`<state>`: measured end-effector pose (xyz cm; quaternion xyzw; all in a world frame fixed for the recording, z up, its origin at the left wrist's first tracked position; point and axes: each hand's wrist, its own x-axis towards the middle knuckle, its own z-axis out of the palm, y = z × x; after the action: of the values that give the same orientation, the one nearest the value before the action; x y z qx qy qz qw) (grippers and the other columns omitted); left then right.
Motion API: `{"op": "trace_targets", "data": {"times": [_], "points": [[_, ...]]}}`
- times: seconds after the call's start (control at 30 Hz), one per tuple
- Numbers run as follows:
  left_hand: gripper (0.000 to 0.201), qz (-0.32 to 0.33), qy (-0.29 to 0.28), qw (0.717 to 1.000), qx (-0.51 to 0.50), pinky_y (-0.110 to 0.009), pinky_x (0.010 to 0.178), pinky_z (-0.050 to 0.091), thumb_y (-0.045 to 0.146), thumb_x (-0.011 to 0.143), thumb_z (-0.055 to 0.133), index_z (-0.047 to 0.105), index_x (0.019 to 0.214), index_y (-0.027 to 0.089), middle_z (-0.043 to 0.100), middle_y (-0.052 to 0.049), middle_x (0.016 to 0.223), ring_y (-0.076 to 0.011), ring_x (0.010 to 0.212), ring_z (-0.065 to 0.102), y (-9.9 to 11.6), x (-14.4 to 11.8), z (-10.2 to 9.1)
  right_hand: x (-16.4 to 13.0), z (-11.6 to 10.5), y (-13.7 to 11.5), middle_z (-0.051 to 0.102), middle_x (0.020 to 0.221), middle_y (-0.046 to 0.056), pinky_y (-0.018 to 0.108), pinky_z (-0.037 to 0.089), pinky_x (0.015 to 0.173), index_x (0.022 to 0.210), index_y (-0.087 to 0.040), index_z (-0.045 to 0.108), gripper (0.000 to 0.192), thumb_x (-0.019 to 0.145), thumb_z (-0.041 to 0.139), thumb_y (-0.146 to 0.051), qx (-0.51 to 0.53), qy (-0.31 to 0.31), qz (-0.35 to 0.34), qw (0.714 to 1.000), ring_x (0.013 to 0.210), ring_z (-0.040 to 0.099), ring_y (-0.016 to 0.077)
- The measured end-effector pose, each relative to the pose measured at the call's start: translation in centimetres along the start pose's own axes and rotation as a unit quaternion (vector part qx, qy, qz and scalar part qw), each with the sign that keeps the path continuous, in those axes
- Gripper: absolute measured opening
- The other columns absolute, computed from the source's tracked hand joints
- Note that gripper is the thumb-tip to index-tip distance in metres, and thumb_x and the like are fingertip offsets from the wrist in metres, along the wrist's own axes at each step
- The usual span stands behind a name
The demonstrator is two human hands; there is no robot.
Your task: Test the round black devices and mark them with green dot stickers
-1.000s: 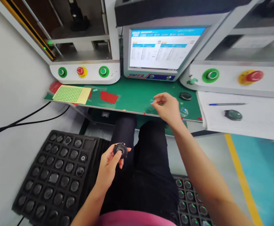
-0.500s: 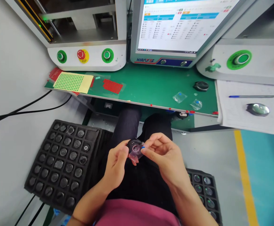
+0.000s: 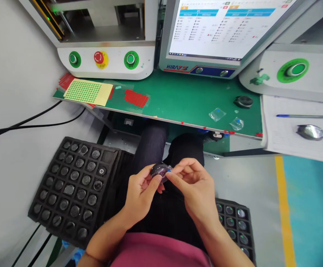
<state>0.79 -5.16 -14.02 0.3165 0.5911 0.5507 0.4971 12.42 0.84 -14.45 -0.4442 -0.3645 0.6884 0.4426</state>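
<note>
Above my lap, my left hand (image 3: 142,191) is closed around a small round black part (image 3: 157,169), its thumb lying over the front. My right hand (image 3: 193,185) pinches a blue-tabbed clear film (image 3: 168,172) between thumb and forefinger at the part's right edge. Whether the film still touches the part's face is hard to make out, as my fingers cover much of it. To the left stands a black foam tray (image 3: 67,181) with rows of similar round parts. Another black tray (image 3: 235,222), its parts bearing green dots, is partly behind my right forearm.
A green bench (image 3: 183,100) crosses ahead, carrying a green-dot sticker sheet (image 3: 87,92), red stickers (image 3: 136,98), clear film pieces (image 3: 217,114) and a black round part (image 3: 243,101). Behind are a monitor (image 3: 206,37) and a machine with buttons (image 3: 106,63). Papers (image 3: 286,129) hold a pen and mouse.
My left thumb has moved right, onto the front of the black part. The clear film, earlier hanging visibly below it, is now mostly hidden. The camera view has shifted slightly.
</note>
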Motion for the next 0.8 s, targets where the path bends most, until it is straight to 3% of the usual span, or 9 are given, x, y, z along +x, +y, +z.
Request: {"op": "trace_targets", "data": {"times": [0.2, 0.33, 0.43, 0.67, 0.73, 0.8], "points": [[0.026, -0.017, -0.008, 1.0, -0.014, -0.021, 0.052, 0.051, 0.035, 0.088, 0.062, 0.07, 0.095, 0.012, 0.067, -0.003, 0.07, -0.0103, 0.055, 0.059, 0.1, 0.0, 0.0, 0.0, -0.1, 0.3, 0.063, 0.068, -0.004, 0.016, 0.051, 0.056, 0.08, -0.022, 0.063, 0.027, 0.062, 0.082, -0.013, -0.017, 0.015, -0.011, 1.0, 0.06, 0.058, 0.0078], [0.029, -0.034, -0.035, 0.999, -0.013, -0.022, 0.051, 0.049, 0.038, 0.087, 0.062, 0.069, 0.095, 0.012, 0.063, -0.001, 0.061, -0.0107, 0.051, 0.057, 0.0, 0.0, -0.4, 0.4, -0.6, 0.8, 0.069, 0.078, 0.0, 0.021, 0.054, 0.059, 0.089, -0.023, 0.07, 0.029, 0.064, 0.084, -0.023, -0.017, -0.028, 0.046, 0.998, 0.065, 0.062, 0.0111], [0.029, -0.038, -0.044, 0.998, -0.009, -0.023, 0.051, 0.048, 0.039, 0.087, 0.062, 0.069, 0.094, 0.012, 0.062, -0.001, 0.059, -0.0107, 0.049, 0.056, -0.2, 0.1, -0.7, 0.6, -0.8, 1.1, 0.071, 0.074, 0.003, 0.025, 0.055, 0.059, 0.081, -0.02, 0.074, 0.024, 0.065, 0.084, -0.035, -0.033, -0.068, 0.086, 0.993, 0.062, 0.064, 0.0139], [0.03, -0.058, -0.058, 0.997, 0.01, -0.025, 0.056, 0.053, 0.04, 0.086, 0.062, 0.068, 0.094, 0.012, 0.067, -0.004, 0.063, -0.013, 0.053, 0.061, -0.8, 0.1, -1.7, 1.0, -1.1, 2.1, 0.073, 0.069, 0.004, 0.027, 0.054, 0.061, 0.075, -0.02, 0.077, 0.03, 0.065, 0.083, -0.048, -0.028, -0.066, 0.135, 0.988, 0.061, 0.064, 0.0144], [0.032, -0.068, -0.021, 0.997, 0.044, -0.027, 0.059, 0.055, 0.042, 0.086, 0.061, 0.066, 0.096, 0.012, 0.071, -0.006, 0.07, -0.0151, 0.055, 0.065, -1.8, 0.2, -3.4, 1.3, -1.8, 2.5, 0.073, 0.07, 0.005, 0.026, 0.053, 0.06, 0.074, -0.019, 0.077, 0.033, 0.064, 0.083, -0.05, -0.031, -0.028, 0.138, 0.99, 0.062, 0.062, 0.0138], [0.031, -0.065, 0.081, 0.985, 0.138, -0.029, 0.062, 0.058, 0.044, 0.087, 0.056, 0.061, 0.097, 0.014, 0.074, -0.008, 0.078, -0.0178, 0.062, 0.07, -3.2, 0.6, -6.2, 1.5, -2.7, 2.8, 0.072, 0.071, 0.005, 0.024, 0.052, 0.059, 0.073, -0.02, 0.075, 0.032, 0.061, 0.085, -0.047, -0.037, 0.018, 0.124, 0.991, 0.062, 0.061, 0.013]]}}
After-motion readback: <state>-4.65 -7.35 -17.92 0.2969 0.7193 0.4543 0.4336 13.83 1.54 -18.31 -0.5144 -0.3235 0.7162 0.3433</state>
